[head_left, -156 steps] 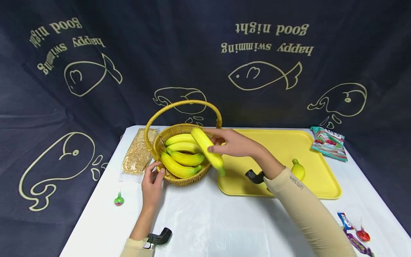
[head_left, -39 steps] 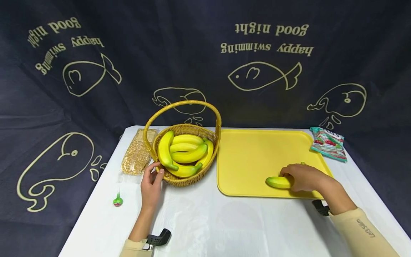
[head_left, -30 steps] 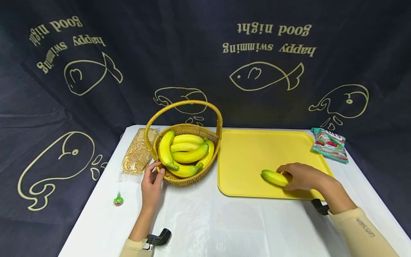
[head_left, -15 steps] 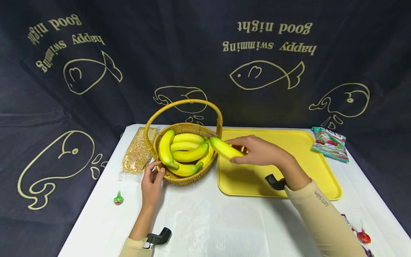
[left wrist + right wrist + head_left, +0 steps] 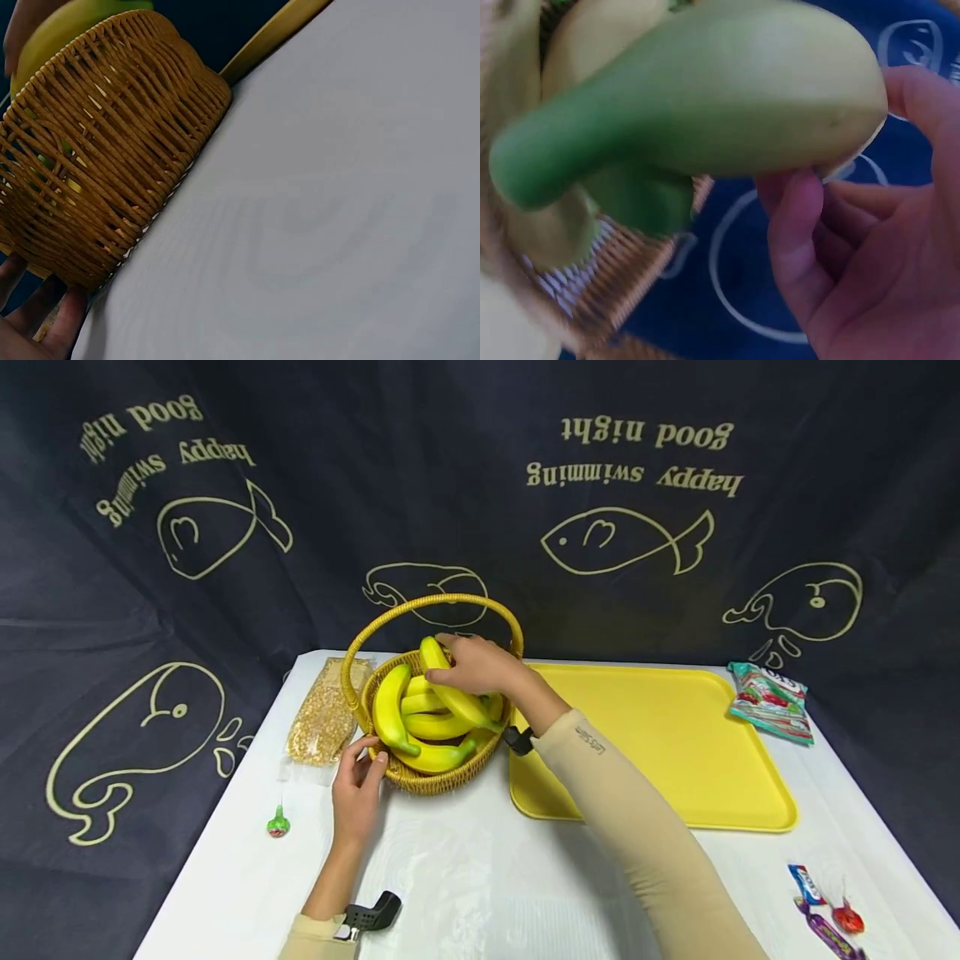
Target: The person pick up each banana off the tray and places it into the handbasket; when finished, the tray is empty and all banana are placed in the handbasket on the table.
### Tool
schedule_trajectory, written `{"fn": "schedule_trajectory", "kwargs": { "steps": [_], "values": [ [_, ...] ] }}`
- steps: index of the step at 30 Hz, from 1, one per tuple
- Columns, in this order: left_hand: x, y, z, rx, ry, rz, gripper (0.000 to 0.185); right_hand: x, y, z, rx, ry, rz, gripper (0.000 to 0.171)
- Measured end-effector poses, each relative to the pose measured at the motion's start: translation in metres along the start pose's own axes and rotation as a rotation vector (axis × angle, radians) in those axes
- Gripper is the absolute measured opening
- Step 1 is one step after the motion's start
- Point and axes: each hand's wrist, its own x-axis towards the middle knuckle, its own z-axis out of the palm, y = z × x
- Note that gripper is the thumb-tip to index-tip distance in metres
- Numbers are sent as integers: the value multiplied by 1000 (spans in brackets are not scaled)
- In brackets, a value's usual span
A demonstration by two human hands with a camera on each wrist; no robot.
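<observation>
A wicker basket (image 5: 427,783) with a tall arched handle stands on the white table, with several yellow bananas (image 5: 388,710) inside. My right hand (image 5: 480,667) holds another banana (image 5: 453,695) from its far side, slanted above those in the basket. In the right wrist view, the thumb and fingers grip this banana (image 5: 742,90), and its green stem points over the basket. My left hand (image 5: 358,785) holds the near left rim of the basket between thumb and fingers. In the left wrist view, the fingertips rest against the woven basket wall (image 5: 112,150).
A yellow tray (image 5: 660,743) lies right of the basket with nothing on it. A bag of grains (image 5: 322,710) and a green lollipop (image 5: 278,822) are at left. A teal candy bag (image 5: 771,702) overlaps the tray's right edge, with small wrapped sweets (image 5: 828,931) nearer.
My right hand took the last banana from the tray and carried it left, to over the basket. Earlier it put another banana in the basket. My left hand stayed at the rim.
</observation>
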Motion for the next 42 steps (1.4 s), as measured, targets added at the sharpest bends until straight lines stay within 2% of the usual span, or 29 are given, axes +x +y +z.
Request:
{"fn": "schedule_trajectory", "kwargs": {
  "steps": [2, 5, 7, 9, 12, 16, 20, 25, 27, 28, 29, 32, 36, 40, 42],
  "values": [
    [0, 0, 2, -2, -3, 1, 33, 13, -2, 8, -12, -7, 65, 79],
    [-2, 1, 5, -11, -12, -7, 34, 25, -5, 23, 9, -70, 147, 77],
    [-3, 2, 7, -14, -10, -13, 34, 30, -7, 33, 14, -125, 183, 68],
    [-3, 2, 8, -12, -6, -17, 34, 33, -9, 42, 0, -161, 194, 56],
    [-3, 3, 8, -6, 2, -17, 33, 38, -13, 53, -94, -147, 160, 44],
    [-2, 4, 7, -12, -3, -7, 33, 42, -18, 63, -173, -94, 120, 60],
    [-4, 4, 9, -19, -14, -2, 33, 42, -20, 69, -119, -122, 128, 78],
    [-5, 4, 9, -12, -20, 0, 33, 36, -15, 63, 61, -165, 100, 70],
    [-4, 5, 9, -9, -23, -1, 33, 34, -10, 59, 119, -157, 87, 65],
    [-3, 0, 10, -11, -17, 4, 32, 33, -8, 56, 138, -156, 86, 63],
    [-3, 0, 10, -11, -18, 4, 32, 31, -6, 54, 142, -154, 85, 61],
    [1, -14, 10, -16, 1, 16, 31, 26, 1, 45, 120, -148, 86, 57],
    [6, -29, 13, -23, 21, 25, 30, 18, 11, 32, 41, -123, 28, 50],
    [6, -26, 13, -19, 18, 5, 31, 4, 20, 23, -22, -32, -36, 43],
    [3, -17, 12, -16, 26, 22, 33, -7, 25, 20, 11, 27, -67, 40]
  ]
}}
